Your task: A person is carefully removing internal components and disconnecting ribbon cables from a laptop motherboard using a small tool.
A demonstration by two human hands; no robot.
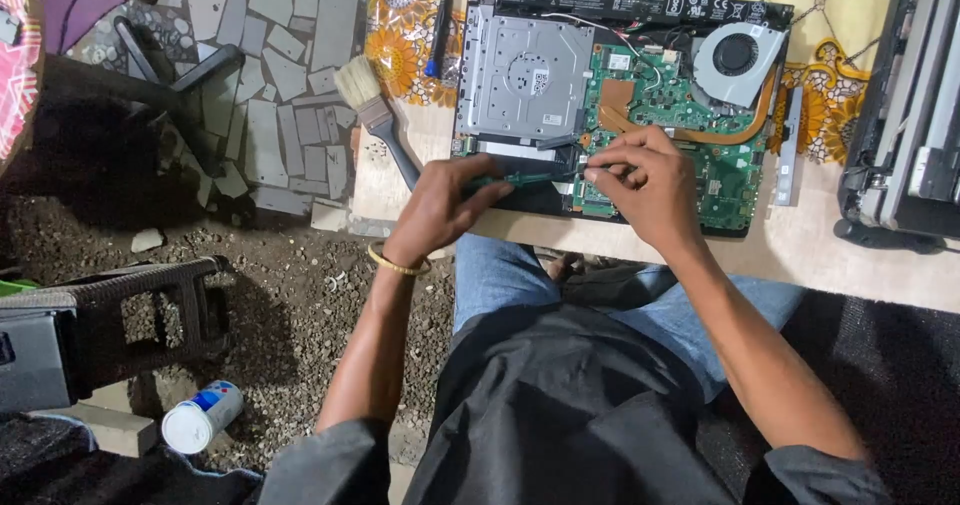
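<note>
With the opened black laptop (620, 95) lying base-up on the pale worktop (800, 250), the left hand (445, 205) grips a slim green-handled screwdriver (520, 178) while the right hand (640, 180) pinches its tip at the green circuit board (700, 115); seemingly mid-unscrewing, needing steady turning next.

The left hand (440, 205) is gripping a green-handled screwdriver (520, 178), its tip lying on the green circuit board (690, 115) of an opened laptop (620, 95). The right hand (645, 180) is pinching something small at the tip (too small to tell). The laptop is sitting near the bench's (830, 255) front edge. A paintbrush (375, 115) is lying at the bench's left edge.
</note>
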